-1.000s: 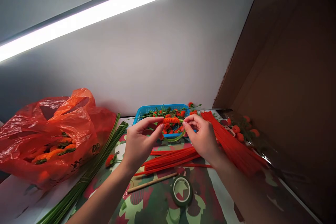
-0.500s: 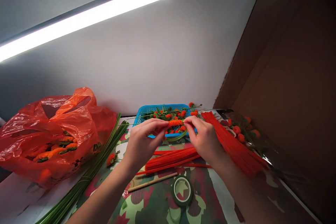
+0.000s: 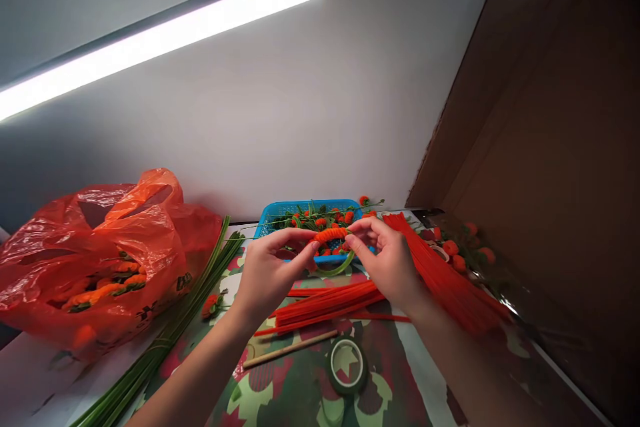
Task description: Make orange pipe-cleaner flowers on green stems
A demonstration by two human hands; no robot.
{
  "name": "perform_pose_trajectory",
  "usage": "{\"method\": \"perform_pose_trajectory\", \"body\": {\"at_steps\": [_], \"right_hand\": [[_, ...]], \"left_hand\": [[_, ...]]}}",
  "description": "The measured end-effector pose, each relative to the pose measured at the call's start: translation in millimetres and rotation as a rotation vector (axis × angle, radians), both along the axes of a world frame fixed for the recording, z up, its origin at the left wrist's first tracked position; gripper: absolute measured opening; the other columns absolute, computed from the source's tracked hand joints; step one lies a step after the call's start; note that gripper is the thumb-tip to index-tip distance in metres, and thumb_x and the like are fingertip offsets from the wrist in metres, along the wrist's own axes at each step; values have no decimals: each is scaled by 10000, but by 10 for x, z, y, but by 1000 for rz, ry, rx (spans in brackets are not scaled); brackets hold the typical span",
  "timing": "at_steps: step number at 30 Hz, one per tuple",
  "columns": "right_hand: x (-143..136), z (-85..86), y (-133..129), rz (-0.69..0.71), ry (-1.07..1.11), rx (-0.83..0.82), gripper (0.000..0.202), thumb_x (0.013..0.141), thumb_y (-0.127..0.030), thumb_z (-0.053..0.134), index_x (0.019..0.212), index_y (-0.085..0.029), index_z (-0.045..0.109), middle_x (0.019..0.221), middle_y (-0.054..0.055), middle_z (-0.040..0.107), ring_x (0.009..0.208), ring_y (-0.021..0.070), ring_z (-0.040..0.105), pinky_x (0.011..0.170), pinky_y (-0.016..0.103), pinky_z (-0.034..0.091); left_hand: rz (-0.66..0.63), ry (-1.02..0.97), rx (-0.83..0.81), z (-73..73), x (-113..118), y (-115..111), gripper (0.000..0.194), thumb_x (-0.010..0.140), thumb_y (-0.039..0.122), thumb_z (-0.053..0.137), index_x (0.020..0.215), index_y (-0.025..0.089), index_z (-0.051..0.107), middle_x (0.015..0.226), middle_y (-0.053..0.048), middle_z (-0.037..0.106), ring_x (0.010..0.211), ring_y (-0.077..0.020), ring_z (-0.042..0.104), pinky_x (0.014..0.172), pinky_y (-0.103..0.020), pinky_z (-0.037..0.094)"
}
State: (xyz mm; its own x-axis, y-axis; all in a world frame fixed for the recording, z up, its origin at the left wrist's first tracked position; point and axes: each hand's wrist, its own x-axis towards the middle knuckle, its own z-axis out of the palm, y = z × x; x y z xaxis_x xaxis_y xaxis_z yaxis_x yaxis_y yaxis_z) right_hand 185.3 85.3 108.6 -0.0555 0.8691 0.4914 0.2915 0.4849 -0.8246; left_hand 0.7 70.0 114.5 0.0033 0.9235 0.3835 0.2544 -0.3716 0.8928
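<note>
While the left hand (image 3: 267,270) and right hand (image 3: 389,263) pinch its ends, the fuzzy orange coil (image 3: 331,235) shows close-set ridges.

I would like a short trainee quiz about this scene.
1. True or false: the round dark-green tape roll lies nearer the camera than the blue plastic basket.
2. What do the left hand and right hand hold between them? A) thin wooden stick B) fuzzy orange coil
3. Fill in: the orange-red plastic bag stands on the ____ side of the picture.

Key: 1. True. 2. B. 3. left.
</note>
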Motion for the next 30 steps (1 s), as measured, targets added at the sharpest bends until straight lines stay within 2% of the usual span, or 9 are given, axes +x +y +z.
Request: {"method": "perform_pose_trajectory", "body": {"at_steps": [4,7,13,18,24,30], "right_hand": [[-16,-20,22,13,169,-120,204,696,-286,725,833,-176,619,778,40,686,732,169,667,662,266,553],[-34,-44,27,31,203,-147,136,728,-281,693,805,-174,664,773,50,704,723,176,676,679,286,560],[-34,-33,-5,-2,129,-92,97,754,-251,666,802,-177,706,807,60,727,760,195,684,711,305,557],[-33,-1,-33,29,122,-153,101,746,-256,677,794,-170,698,783,55,726,746,187,684,705,297,553],[-42,-22,14,101,254,-251,168,687,-309,721,757,-165,674,733,45,712,725,185,683,657,284,551],[-51,-44,35,109,308,-271,197,664,-324,728,774,-164,691,758,56,721,740,191,684,680,300,560]], "left_hand": [[49,-78,7,27,11,-18,180,747,320,710,835,163,708,641,-6,682,490,-126,632,433,-195,536],[41,-76,19,31,9,-24,175,748,309,707,853,168,711,677,-13,687,504,-128,636,439,-197,541],[-10,-14,98,28,-6,-21,117,771,259,677,840,173,715,722,-17,670,520,-120,635,471,-210,560],[-33,4,116,44,-3,-39,93,774,236,672,838,183,715,704,-1,651,501,-105,614,468,-207,553],[43,-87,63,61,29,-55,128,740,279,706,811,173,713,688,-4,668,476,-111,616,400,-188,521],[113,-97,120,36,45,-57,99,740,254,702,802,177,711,696,-1,674,480,-108,621,403,-178,523]]}}
